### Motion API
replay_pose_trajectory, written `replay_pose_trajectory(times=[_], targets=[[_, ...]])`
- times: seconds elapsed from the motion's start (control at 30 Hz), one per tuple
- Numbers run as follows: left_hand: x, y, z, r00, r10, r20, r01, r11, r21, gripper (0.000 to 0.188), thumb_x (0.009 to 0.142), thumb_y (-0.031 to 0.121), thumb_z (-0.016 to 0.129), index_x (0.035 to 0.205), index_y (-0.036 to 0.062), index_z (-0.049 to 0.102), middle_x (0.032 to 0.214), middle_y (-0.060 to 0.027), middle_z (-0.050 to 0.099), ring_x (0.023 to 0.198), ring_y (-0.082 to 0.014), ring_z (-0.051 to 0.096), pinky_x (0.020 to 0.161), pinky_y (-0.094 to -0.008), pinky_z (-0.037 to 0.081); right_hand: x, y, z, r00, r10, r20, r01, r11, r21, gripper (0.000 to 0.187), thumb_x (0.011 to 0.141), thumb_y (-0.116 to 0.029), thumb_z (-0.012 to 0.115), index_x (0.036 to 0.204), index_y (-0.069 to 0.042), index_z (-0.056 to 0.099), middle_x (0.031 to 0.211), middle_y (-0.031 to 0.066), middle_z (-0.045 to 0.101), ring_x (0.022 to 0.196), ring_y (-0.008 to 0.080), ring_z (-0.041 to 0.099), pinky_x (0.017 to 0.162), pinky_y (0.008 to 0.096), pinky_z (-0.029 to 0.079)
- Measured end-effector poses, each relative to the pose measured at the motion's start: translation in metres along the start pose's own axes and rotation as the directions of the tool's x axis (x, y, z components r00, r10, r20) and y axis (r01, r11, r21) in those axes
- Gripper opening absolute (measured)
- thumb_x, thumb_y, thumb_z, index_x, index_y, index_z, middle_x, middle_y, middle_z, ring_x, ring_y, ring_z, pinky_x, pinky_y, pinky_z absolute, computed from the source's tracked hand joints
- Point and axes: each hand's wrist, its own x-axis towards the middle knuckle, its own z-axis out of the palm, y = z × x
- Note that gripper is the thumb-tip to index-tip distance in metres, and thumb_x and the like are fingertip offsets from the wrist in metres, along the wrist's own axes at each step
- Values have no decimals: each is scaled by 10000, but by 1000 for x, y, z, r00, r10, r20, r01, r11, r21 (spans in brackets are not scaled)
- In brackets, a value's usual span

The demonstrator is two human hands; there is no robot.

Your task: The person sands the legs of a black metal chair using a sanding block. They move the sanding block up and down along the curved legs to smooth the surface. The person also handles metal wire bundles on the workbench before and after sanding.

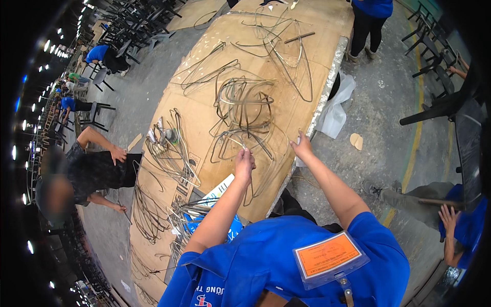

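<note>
A tangled pile of bent metal wires (pixel 245 105) lies on the wooden tabletop (pixel 319 38) in front of me. My left hand (pixel 244 165) is closed on a bent wire (pixel 234 140) at the near side of this pile, its fist upright above the board. At the table's right edge, my right hand (pixel 303 147) has thumb and fingers pinched together beside a thin wire loop. What it grips is too small to make out. More bent wires (pixel 171 146) lie to the left of my left hand.
Wire bundles (pixel 286 43) lie farther up the board, others (pixel 148 215) at its left edge. A person (pixel 87 163) stands at the left side; another (pixel 371 20) at the far right. Plastic sheeting (pixel 337 107) hangs by the right edge. Black chairs (pixel 135 25) crowd the floor beyond.
</note>
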Motion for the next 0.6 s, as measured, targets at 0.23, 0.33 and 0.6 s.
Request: replay_pose_trajectory(times=[0.23,0.33,0.6], targets=[[27,26,-15,1000,4,20,-4,1000,6,274,959,337,437,788,123,425,525,22,341,385,-75,275,347,-219,203,42,16,19,782,36,622,-561,477,677,333,859,-77,548,1178,12,514,755,72,625,605,132,545,553,245,445],[42,24,-17,999,41,-4,-40,996,80,220,938,268,502,798,112,433,532,27,361,393,-73,301,355,-219,227,53,6,10,771,94,630,-599,446,665,246,853,-65,549,1091,-4,553,740,67,618,573,132,529,529,247,434],[60,14,-26,999,43,-2,-42,991,123,148,904,181,565,947,60,492,641,-2,474,521,-88,456,447,-233,373,71,-6,0,824,130,551,-518,567,641,243,834,-62,567,1074,-26,574,772,44,617,567,112,518,502,251,433]])
